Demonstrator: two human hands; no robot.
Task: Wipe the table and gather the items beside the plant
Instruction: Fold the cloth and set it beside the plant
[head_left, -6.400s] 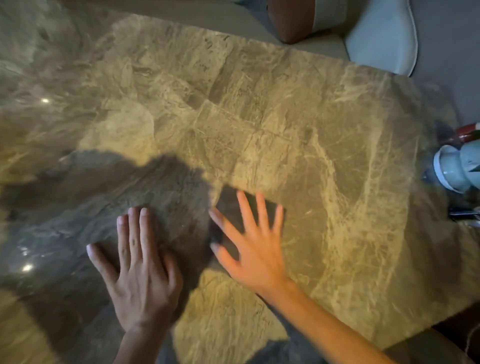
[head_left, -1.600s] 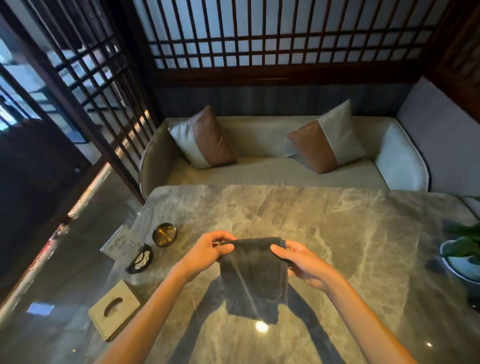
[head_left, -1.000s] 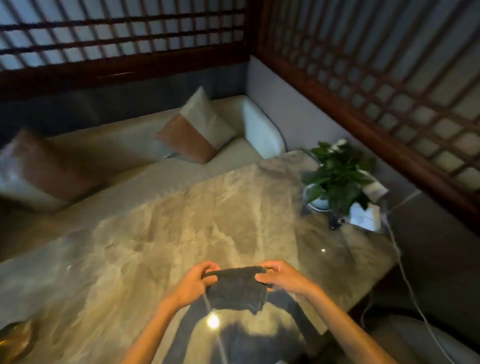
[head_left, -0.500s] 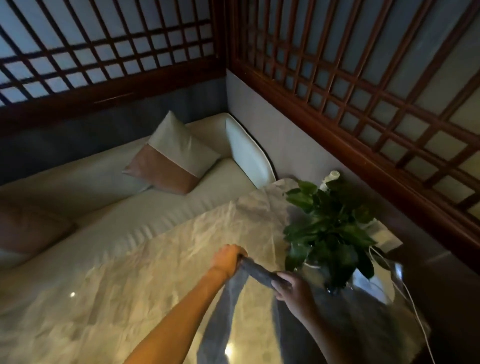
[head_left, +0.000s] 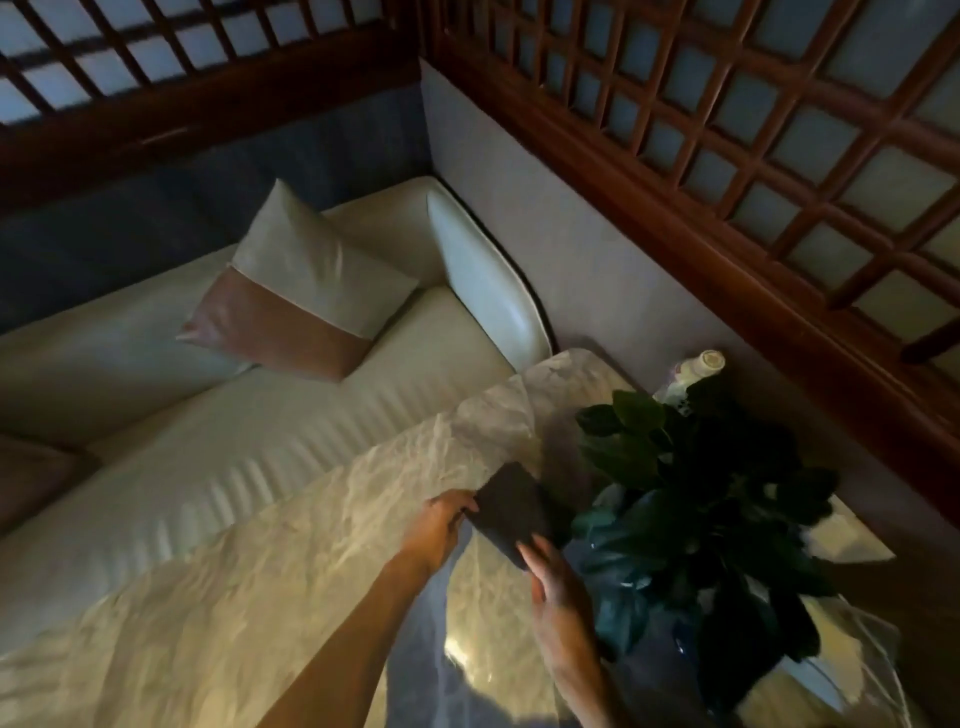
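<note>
A dark grey folded cloth (head_left: 511, 512) is held low over the marble table (head_left: 291, 587), just left of the leafy green plant (head_left: 696, 514). My left hand (head_left: 441, 522) pinches the cloth's left edge. My right hand (head_left: 558, 590) holds its near corner, close to the plant's leaves. The plant's pot is mostly hidden under the foliage. A white bottle (head_left: 698, 366) stands behind the plant by the wall. Whether the cloth touches the tabletop I cannot tell.
A cream sofa (head_left: 156, 374) with a tan-and-cream cushion (head_left: 296, 291) runs along the table's far edge. Wooden lattice screens (head_left: 727, 130) close the corner. A white object (head_left: 852, 535) and thin cables (head_left: 878, 654) lie to the right of the plant.
The view has turned right and closed in on the plant. Both hands carried the cloth from the table's middle to beside the plant, where it now sits flatter and lower than half a second ago.
</note>
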